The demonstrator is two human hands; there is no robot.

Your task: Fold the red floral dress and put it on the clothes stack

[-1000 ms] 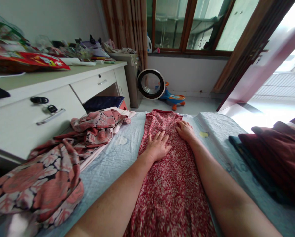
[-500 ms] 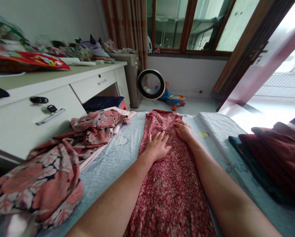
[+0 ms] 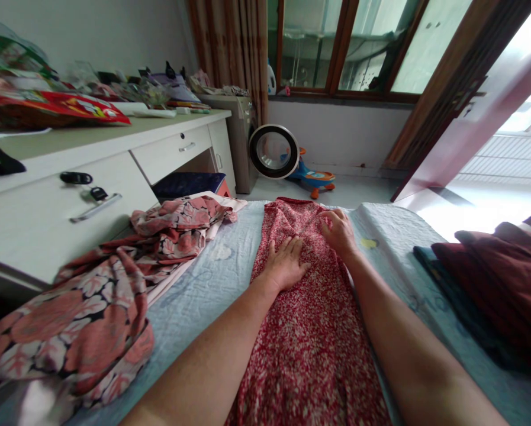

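A long red garment with pale speckles [image 3: 309, 331], perhaps a dress, lies lengthwise before me on the bed. My left hand [image 3: 287, 263] rests flat on its upper middle, fingers spread, palm down. At the garment's upper right edge, my right hand [image 3: 340, 232] has bent fingers, thumb and forefinger curled toward each other at the cloth. A faint crease in the fabric runs toward that hand. How much cloth is between the right fingertips is hard to see.
Rumpled pink floral cloth [image 3: 100, 313] lies at left on the light blue bedcover [image 3: 203, 296]. Folded dark red and teal clothes [image 3: 496, 272] are stacked at right. A white cabinet [image 3: 109, 219] borders the left side. Beyond stands a washing machine with its round door [image 3: 274, 151] swung out.
My right hand has shifted slightly right, and its fingers have gone from lying flat to curling at the garment's edge. The left hand stays flat on the cloth.
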